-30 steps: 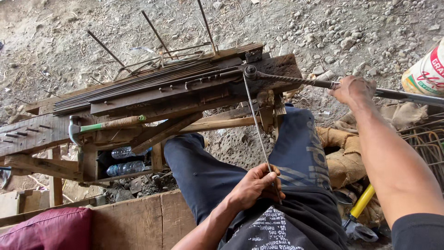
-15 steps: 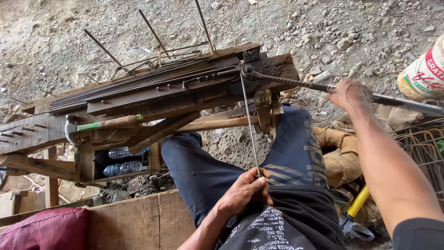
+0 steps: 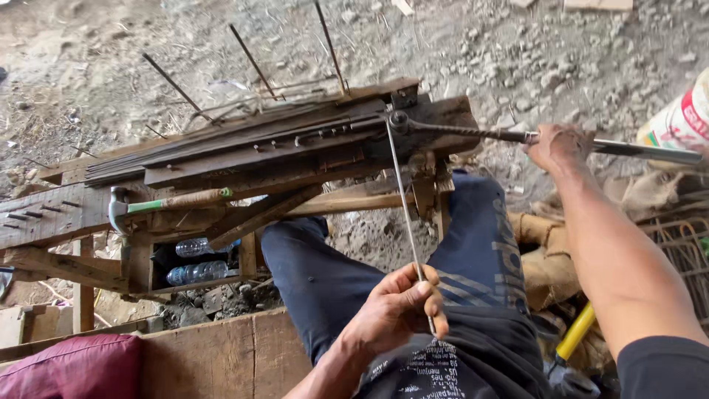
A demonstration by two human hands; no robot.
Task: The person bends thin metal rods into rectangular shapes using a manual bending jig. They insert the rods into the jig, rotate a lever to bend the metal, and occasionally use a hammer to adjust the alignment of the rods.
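Note:
My left hand [image 3: 399,307] grips the near end of a thin steel rod [image 3: 405,207] over my lap. The rod runs up to a pivot [image 3: 399,120] on the wooden workbench [image 3: 251,159]. My right hand [image 3: 557,144] is closed around a long metal bending lever [image 3: 517,137], which reaches from that pivot out to the right. I sit with my legs in dark trousers [image 3: 473,266] under the bench end.
A hammer with a green-banded handle [image 3: 166,201] lies on the bench's lower ledge. Plastic bottles [image 3: 196,260] sit in a compartment below. Bent rods [image 3: 251,63] stick up behind the bench. Yellow-handled cutters [image 3: 576,332] lie by my right leg. A sack [image 3: 683,118] stands far right.
The view has shifted slightly; my left hand has slid a little lower and left along the rod. My right hand stays on the lever.

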